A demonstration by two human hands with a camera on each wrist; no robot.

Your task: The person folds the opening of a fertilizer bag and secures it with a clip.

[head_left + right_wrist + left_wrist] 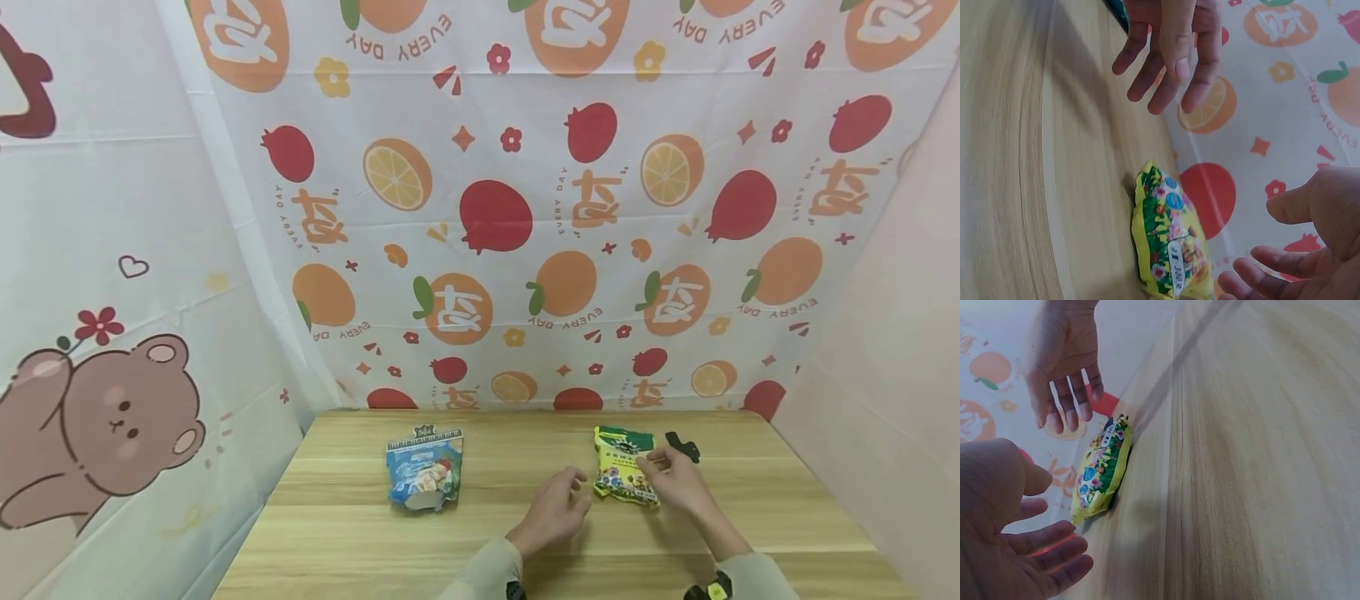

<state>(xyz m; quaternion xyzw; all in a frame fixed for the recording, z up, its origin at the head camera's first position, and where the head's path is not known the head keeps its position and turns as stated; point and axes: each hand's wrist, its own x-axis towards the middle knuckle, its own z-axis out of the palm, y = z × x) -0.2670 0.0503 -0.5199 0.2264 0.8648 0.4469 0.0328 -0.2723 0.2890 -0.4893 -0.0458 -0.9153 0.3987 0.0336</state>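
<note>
The left hand (553, 508) and right hand (677, 478), apart, fingers loose, closely flank the yellow packet (619, 465) on the desk (360, 550).

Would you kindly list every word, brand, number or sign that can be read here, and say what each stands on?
"EVERY DAY": on the cloth, repeated.
Large characters on the cloth: too stylised to read with certainty.
Yellow pack: print too small and blurred to read.
Blue pack: print too small to read.
</note>
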